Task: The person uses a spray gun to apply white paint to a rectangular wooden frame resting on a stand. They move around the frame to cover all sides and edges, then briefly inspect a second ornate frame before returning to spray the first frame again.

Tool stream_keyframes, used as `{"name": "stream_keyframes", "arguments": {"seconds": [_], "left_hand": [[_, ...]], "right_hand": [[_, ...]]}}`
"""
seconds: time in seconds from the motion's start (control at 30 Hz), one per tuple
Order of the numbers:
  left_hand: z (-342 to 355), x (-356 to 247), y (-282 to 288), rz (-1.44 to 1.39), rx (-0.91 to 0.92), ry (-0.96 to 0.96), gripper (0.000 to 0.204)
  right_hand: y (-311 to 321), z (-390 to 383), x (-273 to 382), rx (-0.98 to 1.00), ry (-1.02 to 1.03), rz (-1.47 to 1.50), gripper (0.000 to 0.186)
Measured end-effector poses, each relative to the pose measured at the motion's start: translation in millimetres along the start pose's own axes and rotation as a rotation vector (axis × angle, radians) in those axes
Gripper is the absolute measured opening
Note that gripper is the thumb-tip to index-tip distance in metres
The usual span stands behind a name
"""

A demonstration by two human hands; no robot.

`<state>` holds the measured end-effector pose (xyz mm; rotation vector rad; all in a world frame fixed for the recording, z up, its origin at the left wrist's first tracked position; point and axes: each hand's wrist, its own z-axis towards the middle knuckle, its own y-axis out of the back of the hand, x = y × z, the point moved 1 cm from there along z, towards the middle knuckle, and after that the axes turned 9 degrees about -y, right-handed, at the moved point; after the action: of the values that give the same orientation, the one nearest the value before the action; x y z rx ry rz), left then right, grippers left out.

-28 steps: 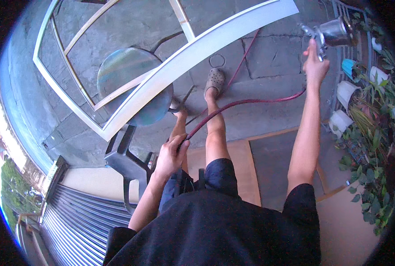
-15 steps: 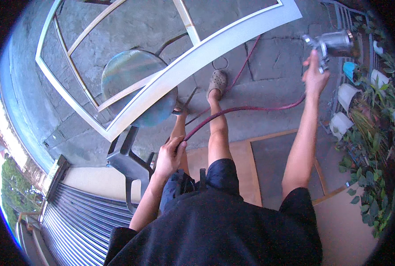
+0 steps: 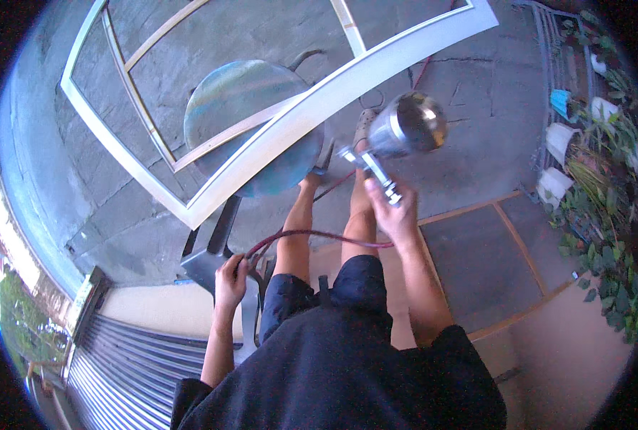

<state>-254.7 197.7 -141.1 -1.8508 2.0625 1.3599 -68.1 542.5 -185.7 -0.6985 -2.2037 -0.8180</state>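
Note:
My right hand [image 3: 397,208] is closed on a silver spray gun [image 3: 383,175] with a large metal cup [image 3: 412,122], held below the right part of a white wooden frame [image 3: 226,172]. A red hose [image 3: 312,233] loops from near that hand across my legs, and my left hand [image 3: 233,269] grips it. The frame, with lighter inner bars [image 3: 157,43], rests over a round, paint-stained top [image 3: 222,93]. A dark plastic chair or stand [image 3: 218,244] is beside my left hand, partly under the frame.
Grey cracked concrete [image 3: 104,179] surrounds my feet. On the right are white plant pots [image 3: 557,143], leafy plants [image 3: 612,279] and metal bars [image 3: 548,57]. A screened wooden panel [image 3: 476,272] lies at lower right. Corrugated metal [image 3: 132,365] is at lower left.
The spray gun in my right hand has swung left and down toward the frame and the middle. My left hand has shifted left and lower, still on the hose, which now loops tighter.

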Motion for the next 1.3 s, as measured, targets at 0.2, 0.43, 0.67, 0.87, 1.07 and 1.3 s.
{"name": "stream_keyframes", "arguments": {"seconds": [0.2, 0.43, 0.67, 0.87, 1.07, 1.3], "left_hand": [[-34, -20, 44, -0.049, 0.054, 0.152, 0.019], [29, -125, 35, -0.011, 0.013, 0.012, 0.02], [122, -221, -43, -0.114, 0.088, -0.067, 0.025], [150, -219, -103, -0.138, 0.036, -0.115, 0.024], [127, -116, -137, 0.027, 0.148, 0.055, 0.024], [123, -51, -170, 0.202, 0.206, 0.134, 0.022]], "right_hand": [[-8, -10, 18, 0.067, 0.093, 0.006, 0.023], [73, 119, 14, -0.295, -0.055, -0.148, 0.05], [203, 261, 1, -0.669, -0.036, -0.176, 0.063], [257, 274, 21, -0.767, -0.024, -0.004, 0.05], [231, 196, -1, -0.464, 0.004, 0.218, 0.044], [170, 123, -80, -0.227, -0.173, 0.511, 0.04]]}}
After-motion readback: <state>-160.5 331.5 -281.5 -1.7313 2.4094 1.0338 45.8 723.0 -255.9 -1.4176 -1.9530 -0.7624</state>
